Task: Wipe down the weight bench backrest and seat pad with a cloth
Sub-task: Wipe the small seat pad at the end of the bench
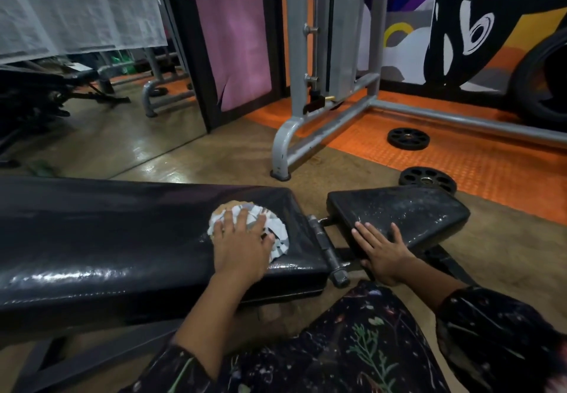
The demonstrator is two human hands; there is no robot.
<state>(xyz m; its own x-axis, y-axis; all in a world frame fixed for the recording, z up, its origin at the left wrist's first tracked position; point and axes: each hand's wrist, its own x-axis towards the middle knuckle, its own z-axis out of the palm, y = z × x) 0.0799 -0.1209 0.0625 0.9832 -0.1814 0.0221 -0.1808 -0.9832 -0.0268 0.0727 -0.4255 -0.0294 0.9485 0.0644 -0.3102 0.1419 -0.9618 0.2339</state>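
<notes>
Nearest the camera are a patterned lap and sleeves, then two hands reaching onto the bench. The left hand [237, 244] lies flat with spread fingers, pressing one crumpled cloth [267, 227] onto the backrest [107, 239], at the end beside the hinge [326, 250]. Just past the hinge from the cloth, the right hand [382, 248] rests open on the near edge of the seat pad [408, 211], fingers straight, holding nothing. My judgement is that the wipe is partway through. The backrest shines wet along its near edge by the cloth, which suggests that stretch has been covered, while the seat pad looks speckled and dusty and seems yet to be done. How much of the backrest's far end is clean I cannot tell. Beyond the seat pad, two weight plates [408, 138] lie on the floor, one just behind the pad and one farther off on the orange mat. One grey machine frame [306, 138] stands behind the bench, with a mirror [92, 55] and a painted wall farthest away.
</notes>
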